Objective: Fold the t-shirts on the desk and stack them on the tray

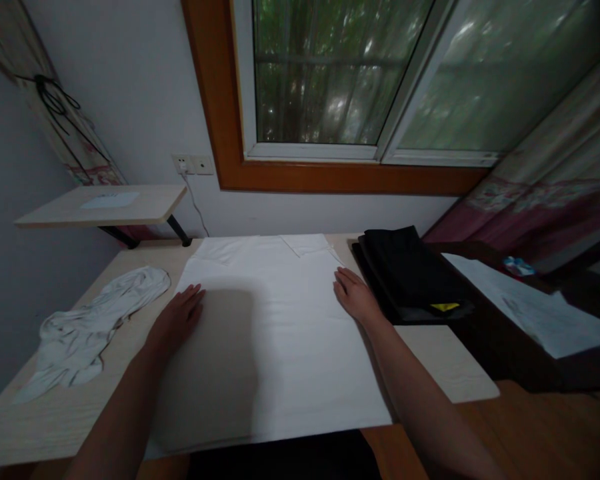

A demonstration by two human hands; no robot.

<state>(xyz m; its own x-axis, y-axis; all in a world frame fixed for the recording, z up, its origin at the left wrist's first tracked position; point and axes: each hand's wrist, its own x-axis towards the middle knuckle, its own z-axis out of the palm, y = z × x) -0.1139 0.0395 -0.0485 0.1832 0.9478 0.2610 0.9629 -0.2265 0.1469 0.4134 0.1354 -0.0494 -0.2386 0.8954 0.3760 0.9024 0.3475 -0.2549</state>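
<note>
A white shirt (290, 333) lies spread flat across the table, with diagonal folds near its far corners. On its left edge rests my left hand (183, 312), fingers stretched out and palm down. My right hand (354, 293) lies flat on the opposite edge, its fingers extended toward the middle of the cloth. Neither hand grips anything. A shadow covers the left half of the shirt, and its near edge reaches the table's front.
A crumpled white cloth (90, 327) lies on the left, below a small raised shelf (155, 203). Folded black clothes (405, 273) are stacked at the right. Beyond them a paper sheet (525, 300) lies on a dark surface. A window (330, 87) is behind the table.
</note>
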